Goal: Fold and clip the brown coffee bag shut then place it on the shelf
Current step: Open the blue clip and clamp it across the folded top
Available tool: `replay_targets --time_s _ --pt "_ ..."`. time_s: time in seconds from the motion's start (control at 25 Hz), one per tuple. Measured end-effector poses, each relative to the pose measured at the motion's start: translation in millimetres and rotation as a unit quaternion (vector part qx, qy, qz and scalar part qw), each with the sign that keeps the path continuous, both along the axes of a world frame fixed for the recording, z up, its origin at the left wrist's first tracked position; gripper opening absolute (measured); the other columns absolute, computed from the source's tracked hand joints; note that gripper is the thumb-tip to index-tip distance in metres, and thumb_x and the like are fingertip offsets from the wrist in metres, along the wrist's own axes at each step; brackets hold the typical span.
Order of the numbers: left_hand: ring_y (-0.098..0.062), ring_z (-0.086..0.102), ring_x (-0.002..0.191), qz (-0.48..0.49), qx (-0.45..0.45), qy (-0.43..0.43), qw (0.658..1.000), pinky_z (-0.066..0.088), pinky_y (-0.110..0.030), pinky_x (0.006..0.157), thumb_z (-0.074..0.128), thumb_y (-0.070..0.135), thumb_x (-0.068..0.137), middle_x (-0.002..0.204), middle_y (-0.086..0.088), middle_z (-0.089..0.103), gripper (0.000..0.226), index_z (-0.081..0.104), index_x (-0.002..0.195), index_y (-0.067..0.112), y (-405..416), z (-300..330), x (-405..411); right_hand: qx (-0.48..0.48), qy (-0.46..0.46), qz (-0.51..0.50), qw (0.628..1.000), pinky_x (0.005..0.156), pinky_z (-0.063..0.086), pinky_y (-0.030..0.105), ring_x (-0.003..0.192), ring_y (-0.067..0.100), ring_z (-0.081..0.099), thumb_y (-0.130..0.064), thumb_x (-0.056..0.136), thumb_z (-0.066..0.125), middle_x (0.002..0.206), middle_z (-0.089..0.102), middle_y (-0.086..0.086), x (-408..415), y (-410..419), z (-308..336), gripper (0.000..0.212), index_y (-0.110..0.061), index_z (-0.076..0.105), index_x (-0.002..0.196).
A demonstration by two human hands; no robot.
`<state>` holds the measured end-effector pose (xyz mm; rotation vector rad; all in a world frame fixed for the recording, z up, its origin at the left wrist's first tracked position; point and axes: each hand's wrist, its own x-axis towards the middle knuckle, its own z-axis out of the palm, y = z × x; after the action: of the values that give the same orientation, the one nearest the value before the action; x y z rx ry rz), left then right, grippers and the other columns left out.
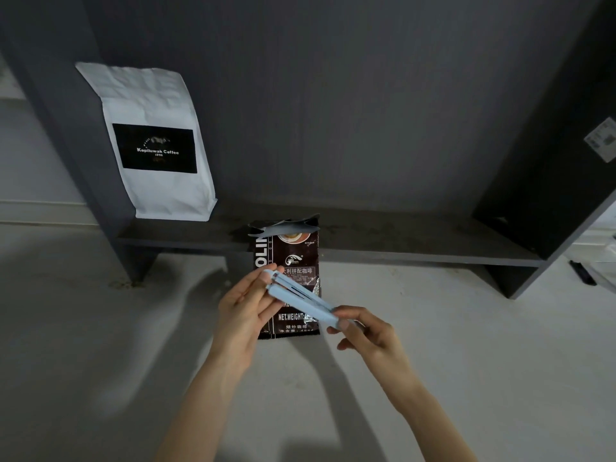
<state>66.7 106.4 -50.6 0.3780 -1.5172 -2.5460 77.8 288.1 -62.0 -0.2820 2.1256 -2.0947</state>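
Note:
A brown coffee bag (pixel 293 255) stands upright on the pale floor in front of the low dark shelf (pixel 400 248), its torn top open and unfolded. Both hands hold a long light-blue bag clip (pixel 301 300) in front of the bag's lower half. My left hand (pixel 245 310) grips the clip's upper left end with thumb and fingers. My right hand (pixel 363 331) pinches its lower right end. The clip's two arms appear slightly parted near the left end. The clip is not on the bag.
A white coffee bag (pixel 156 141) with a black label stands on the shelf's left end, against the dark back wall. The dark side panel (pixel 550 181) bounds the shelf on the right. A small black object (pixel 581 271) lies on the floor at far right.

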Motion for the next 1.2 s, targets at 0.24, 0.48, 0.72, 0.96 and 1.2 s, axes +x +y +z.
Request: replay_targets --time_s 0.24,0.48,0.72,0.96,1.2 --pt "-0.007 0.068 0.084 -0.008 -0.095 0.039 0.995 0.055 -0.017 0.072 0.048 0.024 0.086 0.088 0.006 0.072 0.017 0.064 0.089 0.021 -20.1 17.8 -8.6 -0.035 -0.005 -0.051 0.998 0.058 0.051 0.015 0.073 0.005 0.065 -0.001 0.086 0.047 0.075 0.068 -0.006 -18.1 8.0 13.3 0.026 -0.015 0.067 0.079" --pt "-0.015 0.056 0.095 0.11 -0.231 0.036 0.966 0.044 -0.023 0.082 0.039 0.011 0.09 0.104 -0.001 0.059 0.023 0.056 0.106 0.011 -48.5 46.7 -65.1 -0.078 0.009 -0.099 0.992 0.059 0.052 0.013 0.072 0.004 0.066 -0.006 0.088 0.045 0.066 0.071 -0.008 -51.1 23.6 43.9 0.025 -0.017 0.065 0.077" --pt "-0.018 0.051 0.102 -0.009 -0.273 -0.074 0.959 0.037 -0.037 0.098 0.045 0.018 0.088 0.107 -0.006 0.059 0.022 0.058 0.105 0.012 -44.0 28.4 -108.7 -0.08 -0.003 -0.164 0.983 0.068 0.05 0.02 0.083 0.012 0.062 -0.008 0.088 0.046 0.082 0.065 0.002 -76.5 25.4 56.9 0.022 -0.016 0.064 0.078" --pt "-0.02 0.053 0.109 -0.051 -0.253 -0.055 0.965 0.038 -0.035 0.101 0.049 0.007 0.087 0.116 -0.005 0.056 0.03 0.051 0.118 0.009 -41.1 7.7 -87.3 -0.075 -0.011 -0.167 0.983 0.072 0.048 0.023 0.089 0.016 0.06 -0.007 0.089 0.045 0.086 0.063 0.004 -75.4 25.4 51.4 0.022 -0.014 0.063 0.078" --pt "-0.009 0.06 0.094 -0.074 -0.229 0.006 0.971 0.043 -0.021 0.084 0.056 0.008 0.083 0.098 0.004 0.065 0.018 0.058 0.094 0.022 -33.2 4.4 -52.5 -0.013 0.01 -0.162 0.987 0.069 0.054 0.019 0.091 0.018 0.058 -0.009 0.087 0.048 0.095 0.062 0.007 -70.8 24.6 41.6 0.022 -0.019 0.064 0.076"
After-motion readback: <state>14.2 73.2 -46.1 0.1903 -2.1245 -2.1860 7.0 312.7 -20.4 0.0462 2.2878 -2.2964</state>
